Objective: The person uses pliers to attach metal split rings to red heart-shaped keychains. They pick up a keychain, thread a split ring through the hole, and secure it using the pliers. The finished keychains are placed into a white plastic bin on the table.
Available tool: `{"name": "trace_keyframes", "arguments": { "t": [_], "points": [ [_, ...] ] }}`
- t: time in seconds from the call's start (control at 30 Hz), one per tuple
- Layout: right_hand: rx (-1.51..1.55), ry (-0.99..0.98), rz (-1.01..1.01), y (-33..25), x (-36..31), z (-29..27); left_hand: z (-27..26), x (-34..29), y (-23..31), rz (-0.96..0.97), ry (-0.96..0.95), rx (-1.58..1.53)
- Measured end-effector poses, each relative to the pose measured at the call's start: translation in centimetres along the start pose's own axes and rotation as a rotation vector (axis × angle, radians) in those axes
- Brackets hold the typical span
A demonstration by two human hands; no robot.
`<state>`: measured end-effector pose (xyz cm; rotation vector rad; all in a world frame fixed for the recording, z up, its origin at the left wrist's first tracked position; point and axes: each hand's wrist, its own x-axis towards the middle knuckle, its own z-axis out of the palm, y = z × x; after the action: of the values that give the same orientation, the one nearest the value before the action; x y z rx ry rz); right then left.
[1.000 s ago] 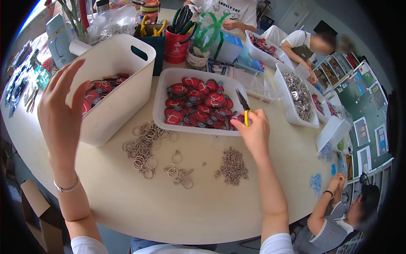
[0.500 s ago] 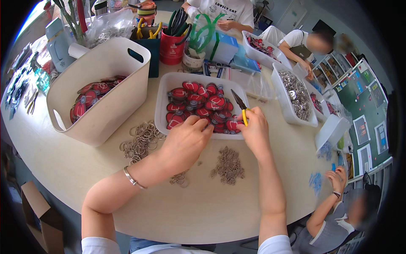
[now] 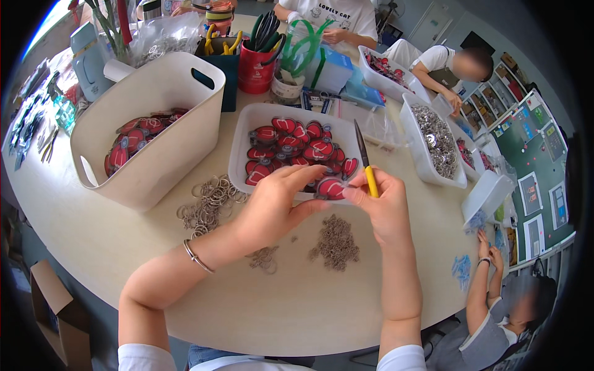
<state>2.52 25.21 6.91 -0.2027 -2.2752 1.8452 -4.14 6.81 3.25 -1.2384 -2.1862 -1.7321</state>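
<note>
My right hand (image 3: 385, 204) is closed around long-nose pliers (image 3: 370, 180) with yellow handles, their dark jaws pointing up. Its thumb and forefinger also pinch one end of a red oval tag (image 3: 331, 188) in a clear cover. Around the tag's other end, my left hand (image 3: 275, 198) has thumb and fingers apart. Both hands are over the near rim of a white tray (image 3: 238, 139) holding many similar red tags (image 3: 288, 142). On the table below the hands lie a heap of small metal links (image 3: 335, 244) and a few small rings (image 3: 265, 256).
A tall cream bin (image 3: 167, 167) with red tags stands left, beside a pile of split rings (image 3: 213, 201). Behind the tray are a red tool cup (image 3: 256, 71) and a blue box (image 3: 331, 68). Metal parts fill a tray (image 3: 459, 176) at right. Other people sit around the table.
My right hand now pinches a red tag lifted at the tray's near edge, and the pliers have swung more upright. My left hand has opened its fingers around the tag.
</note>
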Motion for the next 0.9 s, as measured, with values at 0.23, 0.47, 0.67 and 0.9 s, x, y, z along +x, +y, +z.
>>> {"name": "trace_keyframes", "arguments": {
  "t": [0.23,0.47,0.67,0.9],
  "points": [
    [-0.295,-0.129,-0.197,-0.7,-2.1,2.4,-2.4,-2.2,1.3,-0.453,-0.031,-0.494],
    [-0.888,-0.338,-0.256,1.7,-3.7,4.5,-5.5,-8.1,2.8,-0.49,0.199,-0.709],
    [-1.095,-0.49,-0.254,1.5,-3.0,3.0,-5.5,-8.5,2.6,-0.44,0.0,-0.628],
    [-1.038,-0.688,-0.235,1.4,-2.7,3.4,-5.4,-8.6,2.6,-0.427,-0.008,-0.595]
  ]
}}
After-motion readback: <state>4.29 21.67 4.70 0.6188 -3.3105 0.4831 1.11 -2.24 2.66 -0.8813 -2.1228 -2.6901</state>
